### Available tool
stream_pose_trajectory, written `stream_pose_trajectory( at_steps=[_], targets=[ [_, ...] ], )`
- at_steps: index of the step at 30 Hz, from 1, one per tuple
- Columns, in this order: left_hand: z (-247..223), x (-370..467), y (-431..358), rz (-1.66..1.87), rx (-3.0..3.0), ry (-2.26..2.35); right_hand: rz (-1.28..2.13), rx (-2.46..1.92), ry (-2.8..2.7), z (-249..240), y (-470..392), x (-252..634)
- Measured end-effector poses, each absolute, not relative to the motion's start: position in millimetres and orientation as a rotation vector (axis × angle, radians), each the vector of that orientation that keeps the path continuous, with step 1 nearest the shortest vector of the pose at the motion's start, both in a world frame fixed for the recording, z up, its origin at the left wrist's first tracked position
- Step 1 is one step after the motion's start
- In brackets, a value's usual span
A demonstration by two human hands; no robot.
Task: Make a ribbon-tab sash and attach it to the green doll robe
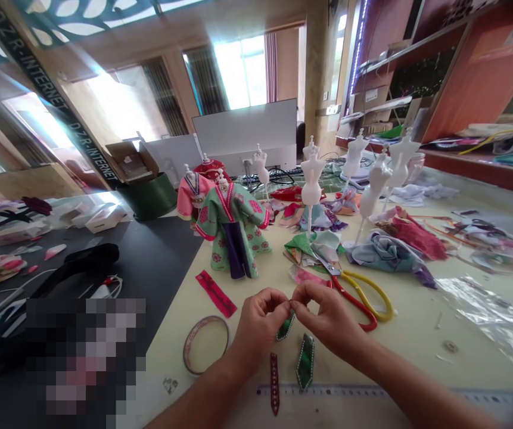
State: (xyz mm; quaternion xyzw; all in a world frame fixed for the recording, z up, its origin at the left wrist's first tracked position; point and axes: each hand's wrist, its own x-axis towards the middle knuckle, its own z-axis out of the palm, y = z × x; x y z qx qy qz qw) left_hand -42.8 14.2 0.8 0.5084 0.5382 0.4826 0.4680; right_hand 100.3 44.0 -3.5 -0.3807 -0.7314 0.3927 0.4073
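My left hand (263, 319) and my right hand (316, 307) meet over the table, thumbs and forefingers pinched close together. Between them hangs a small green fabric piece with a white beaded edge (285, 326), its upper end hidden by my fingertips. A second green piece with the same beaded trim (305, 361) lies flat just below. Beside it is a narrow dark red strip with light dots (274, 384). To the left of my left hand rest a roll of tape (186, 351) and a pink-red fabric strip (215, 293).
Scissors with red and yellow handles (376, 298) lie beyond my right hand. A doll-size green robe (242, 217) stands behind my hands, near several white mini mannequins (312, 179) and fabric scraps (385, 253). A ruler (341, 391) runs along the near side; clear plastic (493, 322) lies right.
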Motion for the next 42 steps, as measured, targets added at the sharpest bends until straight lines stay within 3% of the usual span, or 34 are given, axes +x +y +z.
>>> stream_pose_trajectory(
  at_steps=[42],
  targets=[
    [-2.1, -42.4, 11.4, 1.167, 1.296, 1.319, 0.923, -0.941, -1.862, -1.4, 43.5, 103.1]
  ],
)
